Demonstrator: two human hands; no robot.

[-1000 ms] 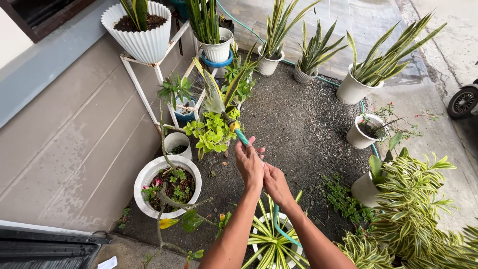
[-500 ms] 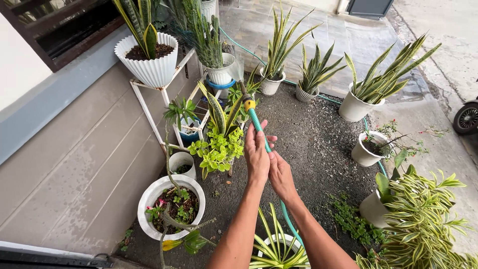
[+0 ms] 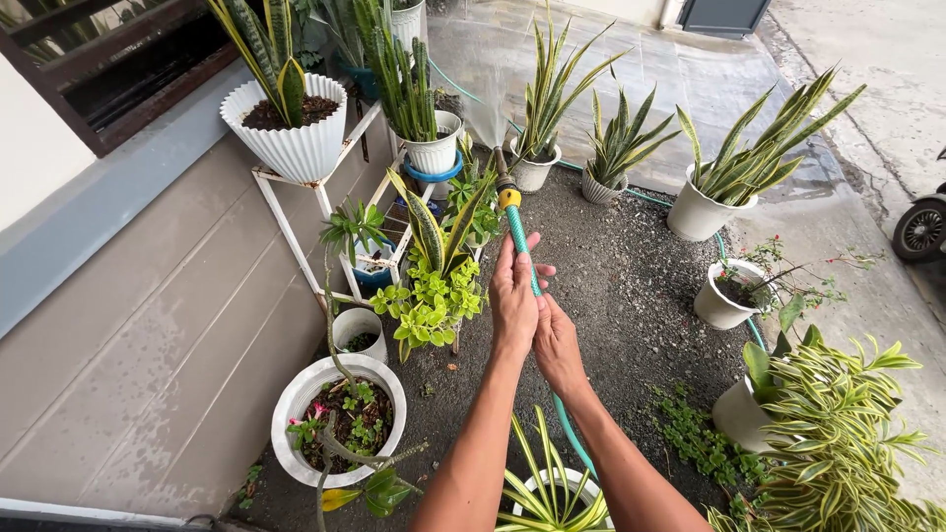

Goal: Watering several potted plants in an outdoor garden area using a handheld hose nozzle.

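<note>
Both of my hands grip a teal garden hose (image 3: 519, 238) at mid-frame. My left hand (image 3: 514, 300) wraps it in front and my right hand (image 3: 558, 347) closes on it just behind. The hose ends in a yellow-and-dark nozzle (image 3: 506, 193) that points away from me. A fan of water spray (image 3: 480, 94) leaves it toward the striped snake plant in a small white pot (image 3: 538, 166) and the cactus pot (image 3: 434, 148) on the rack. Behind my hands the hose runs down between my forearms.
A white metal rack (image 3: 325, 212) holds a ribbed white pot (image 3: 286, 138) and small plants by the wall. A large white pot (image 3: 340, 419) stands at lower left. Several white pots with striped plants ring the gravel bed (image 3: 611, 266). A scooter wheel (image 3: 921, 232) is at right.
I have raised the nozzle and swung it right, from the leafy green plant toward the far pots. The spray now fans out over the wet paving. My view tilted up.
</note>
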